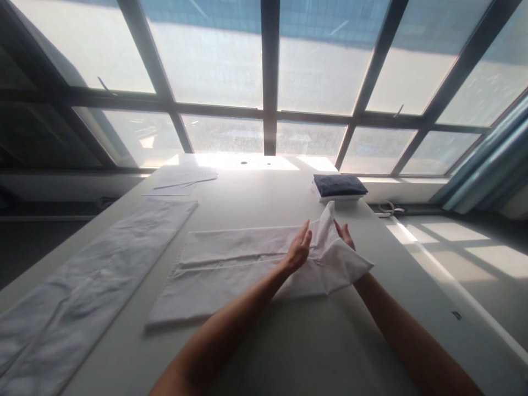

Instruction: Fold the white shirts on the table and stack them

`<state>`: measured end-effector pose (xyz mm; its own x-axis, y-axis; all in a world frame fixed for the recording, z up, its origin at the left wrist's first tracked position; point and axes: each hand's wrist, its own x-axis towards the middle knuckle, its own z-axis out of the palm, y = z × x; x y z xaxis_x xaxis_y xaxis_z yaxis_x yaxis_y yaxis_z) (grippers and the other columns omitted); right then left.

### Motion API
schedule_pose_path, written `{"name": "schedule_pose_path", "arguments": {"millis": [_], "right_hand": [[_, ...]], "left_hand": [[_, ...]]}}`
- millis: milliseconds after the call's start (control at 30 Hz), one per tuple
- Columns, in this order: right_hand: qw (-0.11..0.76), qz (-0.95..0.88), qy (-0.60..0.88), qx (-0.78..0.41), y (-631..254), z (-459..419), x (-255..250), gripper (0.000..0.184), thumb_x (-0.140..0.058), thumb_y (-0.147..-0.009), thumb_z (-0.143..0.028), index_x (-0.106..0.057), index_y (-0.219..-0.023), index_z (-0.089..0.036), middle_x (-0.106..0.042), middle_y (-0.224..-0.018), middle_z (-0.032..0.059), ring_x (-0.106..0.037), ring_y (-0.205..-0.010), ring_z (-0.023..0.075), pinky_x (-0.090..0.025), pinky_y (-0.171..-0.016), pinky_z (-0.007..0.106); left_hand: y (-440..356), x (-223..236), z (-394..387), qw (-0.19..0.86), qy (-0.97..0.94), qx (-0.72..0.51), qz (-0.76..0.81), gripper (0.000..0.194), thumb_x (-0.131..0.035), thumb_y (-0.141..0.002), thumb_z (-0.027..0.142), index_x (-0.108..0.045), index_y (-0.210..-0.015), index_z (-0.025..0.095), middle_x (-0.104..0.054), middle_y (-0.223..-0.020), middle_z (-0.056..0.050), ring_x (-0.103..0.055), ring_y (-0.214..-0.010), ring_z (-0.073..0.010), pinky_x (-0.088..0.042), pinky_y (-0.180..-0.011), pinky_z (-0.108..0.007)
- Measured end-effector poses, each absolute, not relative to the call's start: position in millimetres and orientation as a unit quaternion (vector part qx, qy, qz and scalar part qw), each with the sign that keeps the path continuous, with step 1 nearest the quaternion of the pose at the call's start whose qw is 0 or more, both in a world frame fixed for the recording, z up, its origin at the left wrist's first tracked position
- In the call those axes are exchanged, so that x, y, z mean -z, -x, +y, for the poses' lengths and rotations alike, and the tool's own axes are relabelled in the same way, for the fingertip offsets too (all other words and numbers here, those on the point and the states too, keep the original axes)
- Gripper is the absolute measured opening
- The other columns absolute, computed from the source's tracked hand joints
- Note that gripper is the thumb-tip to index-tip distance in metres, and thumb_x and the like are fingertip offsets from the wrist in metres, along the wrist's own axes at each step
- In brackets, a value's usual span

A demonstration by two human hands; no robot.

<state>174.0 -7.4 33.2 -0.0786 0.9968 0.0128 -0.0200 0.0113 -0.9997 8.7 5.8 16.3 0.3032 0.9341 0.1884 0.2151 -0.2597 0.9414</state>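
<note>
Has the left hand point(297, 247) and the right hand point(345, 235) at the right end of a white cloth point(235, 275), propping that end up between the two. Spreads the rest flat on the table point(256, 203), long axis running crosswise, leftward from the fingers. Sets the left hand nearer to the long flat part, the right hand beyond the lifted end. Holds the left fingers straight and together, pinching nothing, against or just beside the folds; cannot tell which. Shows only part of the right hand past the raised flap; cannot tell whether its fingers grip or merely brace.

Looks thin, soft and matt in the white cloth, with ridged, seam-like lines down the middle and a fairly straight left edge. Peaks at the right into a sharp fold, then droops to a pointed corner on the near side. Includes, at the left, near but apart, a second cloth point(94, 280), long, pale and rumpled, set slantwise. Has smooth, flat paper sheets point(185, 179) at the far left, and a dark bundle point(340, 185), folded into a compact block, at the far right.
</note>
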Motion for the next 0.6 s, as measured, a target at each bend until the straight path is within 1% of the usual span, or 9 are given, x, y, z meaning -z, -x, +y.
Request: {"name": "schedule_pose_path", "arguments": {"millis": [33, 100, 200, 267, 333, 400, 467, 533, 600], "right_hand": [[0.515, -0.502, 0.453, -0.527, -169.3, -6.4, -34.4, 0.093, -0.008, -0.089, -0.087, -0.015, -0.166, -0.036, -0.048, -0.159, 0.0011, -0.048, -0.143, 0.0312, -0.041, -0.116, 0.051], [0.546, -0.492, 0.421, -0.532, -158.1, -4.7, -36.2, 0.089, -0.013, -0.092, -0.084, -0.019, -0.166, -0.036, -0.041, -0.164, -0.0012, -0.041, -0.149, 0.0285, -0.036, -0.120, 0.048], [0.558, -0.506, 0.409, -0.514, -139.6, -1.9, -34.9, 0.086, -0.018, -0.095, -0.081, -0.030, -0.163, -0.032, -0.039, -0.165, -0.0003, -0.032, -0.153, 0.0251, -0.027, -0.125, 0.042], [0.549, -0.528, 0.437, -0.478, -128.3, 0.2, -30.9, 0.087, -0.019, -0.095, -0.082, -0.036, -0.161, -0.029, -0.040, -0.164, 0.0018, -0.030, -0.154, 0.0250, -0.023, -0.127, 0.042], [0.533, -0.557, 0.474, -0.426, -118.4, 1.6, -25.5, 0.087, -0.021, -0.094, -0.084, -0.039, -0.160, -0.029, -0.041, -0.163, 0.0020, -0.026, -0.156, 0.0249, -0.018, -0.128, 0.042], [0.513, -0.583, 0.502, -0.380, -110.4, 1.4, -20.5, 0.087, -0.021, -0.094, -0.084, -0.041, -0.158, -0.030, -0.042, -0.163, 0.0009, -0.020, -0.157, 0.0241, -0.012, -0.129, 0.042], [0.488, -0.602, 0.520, -0.359, -105.1, -0.3, -17.2, 0.086, -0.018, -0.094, -0.084, -0.044, -0.157, -0.030, -0.042, -0.163, 0.0009, -0.017, -0.158, 0.0232, -0.009, -0.130, 0.043], [0.465, -0.613, 0.525, -0.364, -103.6, -1.8, -15.5, 0.087, -0.012, -0.096, -0.082, -0.046, -0.156, -0.030, -0.043, -0.163, 0.0016, -0.019, -0.157, 0.0228, -0.010, -0.130, 0.044], [0.465, -0.618, 0.523, -0.359, -106.6, 0.2, -14.4, 0.087, -0.010, -0.097, -0.080, -0.049, -0.154, -0.027, -0.043, -0.163, 0.0034, -0.025, -0.156, 0.0237, -0.014, -0.129, 0.045]], "left_hand": [[-10.5, -19.2, 5.5, 0.475, -0.654, -0.424, 0.409, 0.063, -0.026, -0.107, 0.048, -0.030, -0.163, 0.019, -0.028, -0.169, -0.006, -0.026, -0.156, -0.0198, -0.025, -0.127, -0.039], [-13.8, -25.0, 4.1, 0.550, -0.599, -0.441, 0.379, 0.064, -0.022, -0.108, 0.053, -0.020, -0.166, 0.026, -0.021, -0.171, -0.003, -0.026, -0.156, -0.0208, -0.032, -0.123, -0.041], [-17.2, -34.8, -0.6, 0.645, -0.504, -0.464, 0.339, 0.063, -0.023, -0.108, 0.057, -0.016, -0.166, 0.033, -0.021, -0.172, -0.001, -0.034, -0.153, -0.0237, -0.042, -0.117, -0.044], [-18.4, -42.0, -4.7, 0.672, -0.463, -0.484, 0.316, 0.062, -0.029, -0.107, 0.054, -0.021, -0.165, 0.033, -0.030, -0.169, -0.002, -0.041, -0.149, -0.0250, -0.044, -0.116, -0.044], [-18.4, -48.1, -8.3, 0.675, -0.437, -0.509, 0.307, 0.058, -0.036, -0.107, 0.045, -0.028, -0.163, 0.031, -0.044, -0.162, -0.003, -0.049, -0.144, -0.0237, -0.044, -0.117, -0.041], [-16.9, -51.2, -9.9, 0.672, -0.405, -0.528, 0.325, 0.055, -0.041, -0.104, 0.036, -0.037, -0.158, 0.027, -0.056, -0.153, -0.003, -0.054, -0.139, -0.0218, -0.044, -0.118, -0.037], [-13.7, -50.2, -8.9, 0.672, -0.366, -0.532, 0.362, 0.048, -0.045, -0.102, 0.030, -0.048, -0.150, 0.022, -0.063, -0.144, -0.006, -0.059, -0.134, -0.0223, -0.045, -0.116, -0.036], [-9.3, -46.0, -5.9, 0.677, -0.327, -0.525, 0.398, 0.041, -0.049, -0.101, 0.028, -0.056, -0.140, 0.019, -0.069, -0.135, -0.010, -0.064, -0.128, -0.0242, -0.048, -0.113, -0.036], [-4.9, -40.2, -2.6, 0.687, -0.275, -0.519, 0.428, 0.035, -0.055, -0.097, 0.025, -0.061, -0.131, 0.016, -0.073, -0.124, -0.012, -0.069, -0.118, -0.0253, -0.052, -0.107, -0.037]]}}
